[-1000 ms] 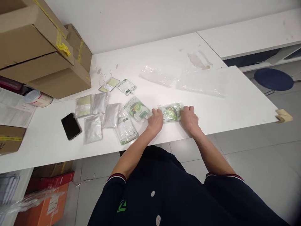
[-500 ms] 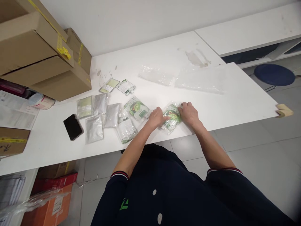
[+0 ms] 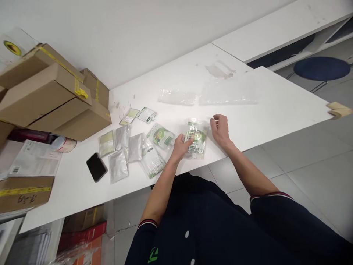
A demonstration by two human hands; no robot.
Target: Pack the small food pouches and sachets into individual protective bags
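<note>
My left hand (image 3: 182, 146) grips the left side of a green-and-white pouch (image 3: 199, 137) in a clear plastic wrapper, its thumb on top. Just right of that pouch, my right hand (image 3: 220, 129) is raised a little off it, fingers loosely curled and apart, holding nothing I can see. Left of my left hand lie another green printed pouch (image 3: 160, 136) and a wrapped white pouch (image 3: 152, 160). Farther left rest several silver packets (image 3: 118, 165) and a pale green packet (image 3: 106, 143). Behind them are a small white spout pouch (image 3: 146, 115) and a yellow-green packet (image 3: 129, 116).
Clear plastic bags (image 3: 227, 92) lie toward the back of the white table (image 3: 275, 110). A black phone (image 3: 96, 167) sits at the left, near stacked cardboard boxes (image 3: 46, 92) and a can (image 3: 64, 144). A blue stool (image 3: 321, 69) stands beyond the right end.
My right hand has come off the wrapped pouch and moved slightly right of it. The pouch now lies straighter, with my left hand still on it. The camera view has tilted.
</note>
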